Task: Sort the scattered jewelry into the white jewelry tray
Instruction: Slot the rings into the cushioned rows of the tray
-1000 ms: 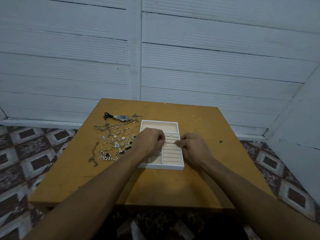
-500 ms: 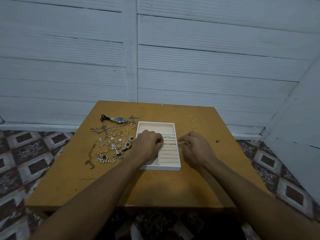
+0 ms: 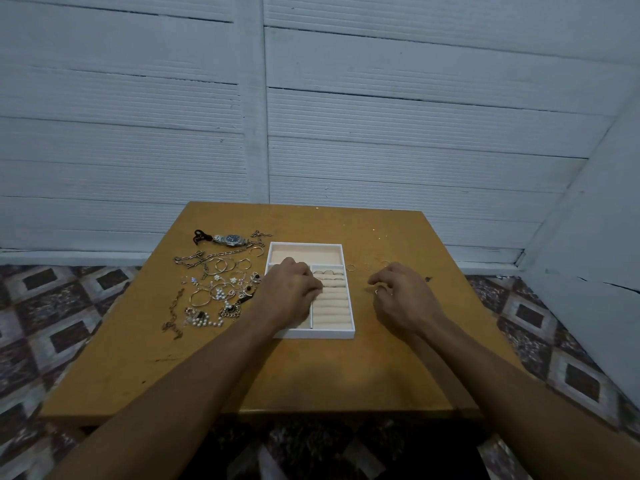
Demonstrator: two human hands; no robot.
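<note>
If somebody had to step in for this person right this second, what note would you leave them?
Left hand: closed loosely, resting on the tray over its left side; whether it holds anything cannot be seen.
Right hand: on the table right of the tray, fingers curled, a small ring under them.
Done: a few rings sit in the top ring slots.
Left: the pile of chains, hoops and pearls left of the tray, the watch beyond it, and loose rings right of the tray.
</note>
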